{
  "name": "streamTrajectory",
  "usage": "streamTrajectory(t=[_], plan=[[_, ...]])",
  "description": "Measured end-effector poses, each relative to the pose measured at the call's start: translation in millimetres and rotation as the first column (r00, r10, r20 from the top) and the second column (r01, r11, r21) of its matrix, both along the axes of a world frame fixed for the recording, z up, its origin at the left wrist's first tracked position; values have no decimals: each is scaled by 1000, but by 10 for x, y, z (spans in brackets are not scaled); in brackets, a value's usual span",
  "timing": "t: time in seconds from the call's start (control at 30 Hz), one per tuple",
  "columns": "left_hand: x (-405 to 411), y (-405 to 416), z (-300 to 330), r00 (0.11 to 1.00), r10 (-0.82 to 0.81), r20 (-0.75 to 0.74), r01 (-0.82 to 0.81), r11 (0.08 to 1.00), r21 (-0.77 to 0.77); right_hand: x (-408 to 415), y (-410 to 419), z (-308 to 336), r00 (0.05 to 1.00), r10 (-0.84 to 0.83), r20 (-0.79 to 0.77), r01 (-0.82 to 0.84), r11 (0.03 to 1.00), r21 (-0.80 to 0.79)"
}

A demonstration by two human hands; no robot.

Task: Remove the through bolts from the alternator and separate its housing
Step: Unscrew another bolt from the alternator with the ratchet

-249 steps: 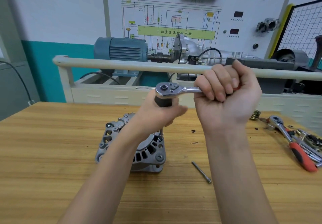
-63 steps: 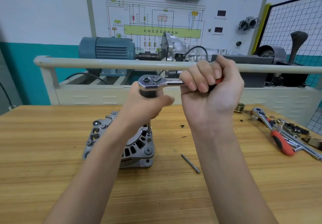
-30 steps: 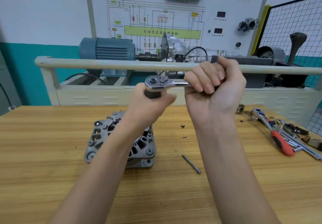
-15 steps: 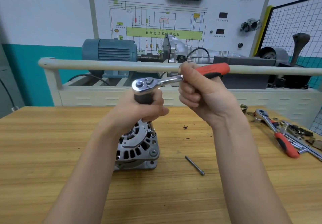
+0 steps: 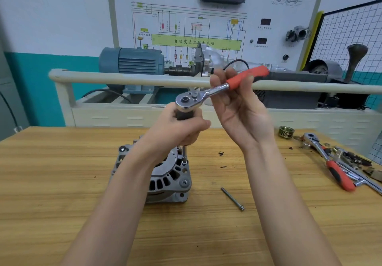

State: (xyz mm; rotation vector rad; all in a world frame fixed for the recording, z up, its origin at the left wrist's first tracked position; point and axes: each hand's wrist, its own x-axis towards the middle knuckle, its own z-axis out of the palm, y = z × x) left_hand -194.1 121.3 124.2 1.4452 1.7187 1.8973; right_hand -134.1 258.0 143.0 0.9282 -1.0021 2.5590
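Observation:
A grey alternator [image 5: 167, 180] stands on the wooden bench [image 5: 62, 193], partly hidden by my left forearm. A ratchet [image 5: 192, 99] with a red handle sits on a long extension whose socket [image 5: 184, 158] meets the housing's upper right edge. My left hand [image 5: 179, 130] grips the black collar under the ratchet head. My right hand [image 5: 237, 102] holds the red handle loosely, fingers behind it, palm toward me. One loose through bolt [image 5: 232, 199] lies on the bench right of the alternator.
At the bench's right end lie a second red-handled ratchet [image 5: 330, 164], other tools and a brass pulley [image 5: 286, 131]. A cream rail [image 5: 124, 78] and a training rig with a blue motor [image 5: 132, 62] stand behind the bench.
The ratchet handle has swung away from me, rising to the right. My right hand went from a tight fist over it to a looser hold. My left hand stayed on the collar.

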Motion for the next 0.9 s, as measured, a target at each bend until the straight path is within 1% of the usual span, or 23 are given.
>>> streamTrajectory(t=[0.03,0.1,0.13,0.17,0.23,0.37,0.47,0.53,0.6,0.7,0.77,0.83,0.9], plan=[[-10,2,1,999,31,22,-32,999,28,-1,38,-19,999,-10,-46,13,998,60],[-36,-3,4,994,89,60,-94,993,74,13,98,-45,983,-109,-145,141,961,236],[-42,-6,5,992,105,70,-110,991,82,18,122,-49,974,-140,-180,189,938,289],[-40,-10,8,992,110,64,-115,991,75,19,142,-46,969,-157,-189,209,930,301],[-26,-24,10,994,108,-5,-108,994,23,18,140,-25,975,-169,-141,200,947,250],[48,-49,14,982,26,-187,-49,991,-122,-22,17,-2,989,-151,0,151,987,57],[94,-58,17,973,-49,-224,16,989,-146,-59,-121,5,997,-45,61,50,995,-83],[91,-72,15,980,-74,-184,50,990,-130,-54,-148,5,997,-14,76,24,991,-135],[82,-77,16,991,-75,-114,64,993,-97,-35,-122,-4,999,-9,44,15,987,-158],[60,-44,26,1000,21,-20,-20,1000,17,-28,-101,-34,998,-8,-58,-2,985,-171],[42,-10,31,992,121,47,-125,988,89,-53,-84,-64,990,-43,-137,28,994,-109],[23,4,36,978,183,104,-195,973,124,-69,-79,-80,977,-103,-187,105,995,-1],[18,-8,38,977,196,79,-203,974,97,-73,-57,-74,973,-130,-190,139,989,39]])
